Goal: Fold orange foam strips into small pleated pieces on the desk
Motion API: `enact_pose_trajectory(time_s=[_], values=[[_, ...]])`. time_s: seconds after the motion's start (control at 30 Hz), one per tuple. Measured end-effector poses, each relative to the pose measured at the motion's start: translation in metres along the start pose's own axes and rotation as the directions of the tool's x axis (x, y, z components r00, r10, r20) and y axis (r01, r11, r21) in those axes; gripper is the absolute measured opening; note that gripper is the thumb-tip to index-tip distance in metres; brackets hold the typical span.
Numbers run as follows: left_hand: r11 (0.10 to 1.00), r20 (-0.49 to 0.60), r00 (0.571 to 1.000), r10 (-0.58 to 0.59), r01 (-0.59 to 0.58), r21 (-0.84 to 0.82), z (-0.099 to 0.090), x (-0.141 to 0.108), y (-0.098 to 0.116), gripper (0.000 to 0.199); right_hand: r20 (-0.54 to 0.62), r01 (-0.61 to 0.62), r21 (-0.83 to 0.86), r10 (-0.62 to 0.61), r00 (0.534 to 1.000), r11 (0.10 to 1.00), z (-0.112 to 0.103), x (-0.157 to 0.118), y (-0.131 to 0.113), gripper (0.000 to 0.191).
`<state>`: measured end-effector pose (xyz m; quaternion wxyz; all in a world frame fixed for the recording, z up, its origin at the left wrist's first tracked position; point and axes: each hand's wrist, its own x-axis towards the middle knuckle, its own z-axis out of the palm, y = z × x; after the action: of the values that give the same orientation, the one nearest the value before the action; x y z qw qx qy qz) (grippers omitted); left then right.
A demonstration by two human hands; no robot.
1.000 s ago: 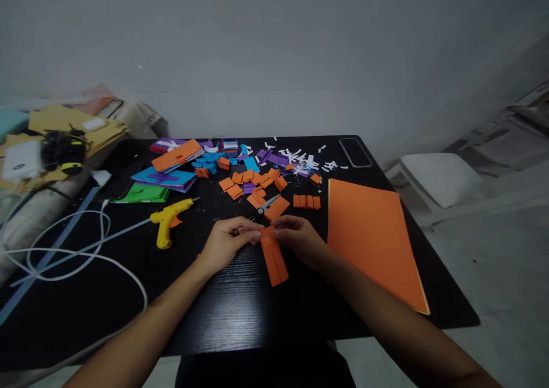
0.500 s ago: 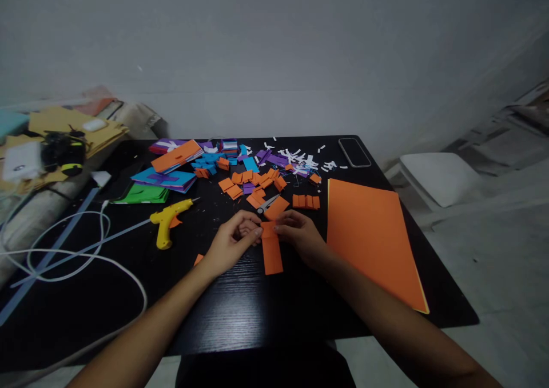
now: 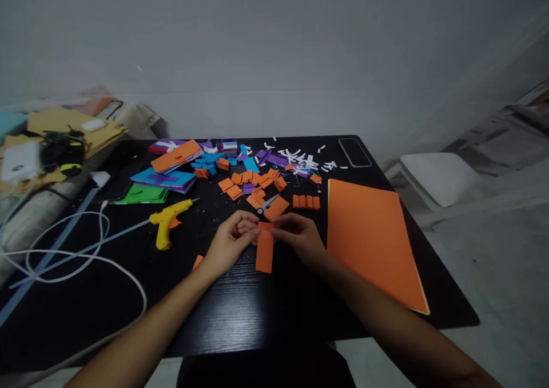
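Observation:
Between my hands is an orange paper strip (image 3: 265,255), creased near its upper end, its long part pointing toward me. My left hand (image 3: 234,238) pinches the strip's left edge between thumb and fingers. On the opposite edge, my right hand (image 3: 300,236) grips it the same way. Just beyond the fingertips lie a pair of scissors (image 3: 266,205), partly covered, and an orange paper piece (image 3: 277,207). Several small folded orange papers (image 3: 247,176) are scattered farther back. A row of folded orange pieces (image 3: 306,202) sits to the right of the scissors.
A yellow glue gun (image 3: 168,222) lies left of my hands, near a looping white cable (image 3: 128,271). Large orange sheets (image 3: 369,239) rest on the right. Stacked coloured papers (image 3: 163,178), white scraps (image 3: 300,160) and a phone (image 3: 354,152) are along the back of the black table (image 3: 300,314).
The lower end of the orange paper strip has swung left and its tilt has changed slightly. Both hands still grip it in nearly the same place.

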<state>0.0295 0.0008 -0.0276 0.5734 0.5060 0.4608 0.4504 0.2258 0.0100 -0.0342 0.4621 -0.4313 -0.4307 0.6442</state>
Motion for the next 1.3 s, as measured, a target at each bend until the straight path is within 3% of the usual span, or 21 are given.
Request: enact_pose_trajectory(time_s=[0.2,0.57,1.3], values=[[0.996,0.068,0.995,-0.071,0.067,0.064,0.002,-0.002,0.005,0.032,0.002,-0.026,0.062,0.026,1.000,0.998,0.003,-0.002,-0.003,0.028],[0.992,0.138,0.983,-0.117,0.121,-0.019,0.000,-0.002,0.011,0.040,0.178,-0.093,0.133,0.068,0.982,0.987,0.000,-0.002,-0.006,0.029],[0.977,0.163,0.973,-0.160,0.180,-0.117,-0.001,-0.004,0.003,0.036,0.201,-0.172,0.234,0.126,0.971,0.957,-0.001,0.001,-0.003,0.030]])
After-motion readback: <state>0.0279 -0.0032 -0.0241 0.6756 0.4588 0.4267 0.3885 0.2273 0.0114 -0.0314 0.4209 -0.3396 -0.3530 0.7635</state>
